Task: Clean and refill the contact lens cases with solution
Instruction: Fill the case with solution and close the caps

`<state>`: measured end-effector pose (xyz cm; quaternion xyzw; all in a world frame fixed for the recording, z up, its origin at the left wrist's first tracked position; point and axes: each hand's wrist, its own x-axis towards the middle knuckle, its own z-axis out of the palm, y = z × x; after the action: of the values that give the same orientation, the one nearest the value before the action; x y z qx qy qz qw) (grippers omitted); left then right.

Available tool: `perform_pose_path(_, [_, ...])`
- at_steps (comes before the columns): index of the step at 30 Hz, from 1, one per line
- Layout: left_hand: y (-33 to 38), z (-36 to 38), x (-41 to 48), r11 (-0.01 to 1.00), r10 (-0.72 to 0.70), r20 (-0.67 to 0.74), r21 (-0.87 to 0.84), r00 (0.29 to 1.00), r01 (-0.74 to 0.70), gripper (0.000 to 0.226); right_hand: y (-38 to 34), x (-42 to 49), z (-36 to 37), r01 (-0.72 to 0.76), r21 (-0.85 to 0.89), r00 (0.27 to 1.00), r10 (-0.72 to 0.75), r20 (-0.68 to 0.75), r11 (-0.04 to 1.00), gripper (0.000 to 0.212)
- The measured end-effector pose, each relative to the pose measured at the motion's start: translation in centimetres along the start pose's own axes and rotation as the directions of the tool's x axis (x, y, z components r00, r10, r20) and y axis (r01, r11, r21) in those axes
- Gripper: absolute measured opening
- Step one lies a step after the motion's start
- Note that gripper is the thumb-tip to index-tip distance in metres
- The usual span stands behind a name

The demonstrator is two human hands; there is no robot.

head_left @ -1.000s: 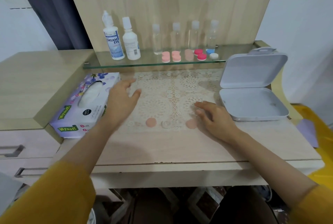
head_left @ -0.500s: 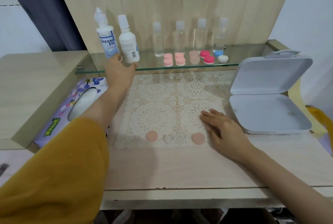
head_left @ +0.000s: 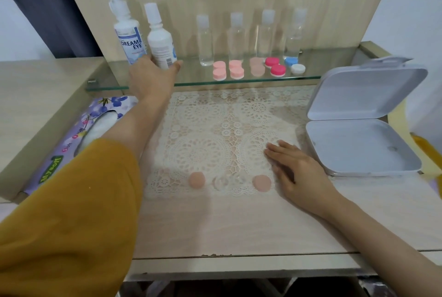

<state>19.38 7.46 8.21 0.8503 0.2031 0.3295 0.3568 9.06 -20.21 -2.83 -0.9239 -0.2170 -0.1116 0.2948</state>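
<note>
Left hand [head_left: 153, 76] is no longer hovering over the doily [head_left: 227, 129] as it was a second ago; it is now reaching up to the shelf [head_left: 239, 79]. Right hand [head_left: 296, 170] is staying where it was.

Near to far:
- Right hand is lying flat on the doily at its 4 o'clock. Fingers are straight and together, pointing to 11, gripping nothing.
- Open case [head_left: 224, 182] is sitting on the doily's near edge at 6 o'clock. It is clear and hard to make out.
- Caps, both peach, are flanking it: one at its 9 [head_left: 196, 180], one at its 3 [head_left: 262, 183]. The second is lying just beside the right hand; can't tell if they are touching.
- Tissue box [head_left: 95, 129] is sitting at the doily's 9 o'clock, with the left forearm crossing above its corner.
- White box [head_left: 358, 148] is sitting at the doily's 3 o'clock, lid standing open.
- Shelf is running along 12 o'clock. Left hand is clamping round the base of the white bottle [head_left: 159, 40], thumb on its 3 o'clock side and fingers on its 9 o'clock side, next to the Dream Eye bottle [head_left: 128, 36]. Both bottles are standing upright on the glass.
- Clear bottles, four of them, are standing in a row from [head_left: 205, 40] out to [head_left: 295, 33], at 3 o'clock of the white one.
- Closed cases are sitting in front of that row: two pink [head_left: 219, 70], one peach, one magenta, one blue-and-white.
</note>
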Motion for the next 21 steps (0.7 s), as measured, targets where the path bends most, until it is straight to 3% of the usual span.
perform_pose_path(10, [0.6,-0.3,0.6,0.999,-0.042,-0.024,-0.002,0.999,0.042,0.040,0.0,-0.1,0.0,0.000,-0.006,1.000,0.000,0.007,1.000,0.042])
perform_pose_path(16, [0.7,-2.1,-2.7,0.993,0.038,-0.039,-0.109,0.999,-0.042,0.034,-0.2,-0.1,-0.2,-0.003,-0.005,1.000,0.003,0.026,1.000,0.044])
perform_pose_path(21, [0.6,-4.5,-7.4,0.977,0.108,0.081,-0.195,0.991,-0.091,0.033,-0.1,-0.1,-0.2,0.003,0.000,0.999,-0.003,0.032,1.000,0.037])
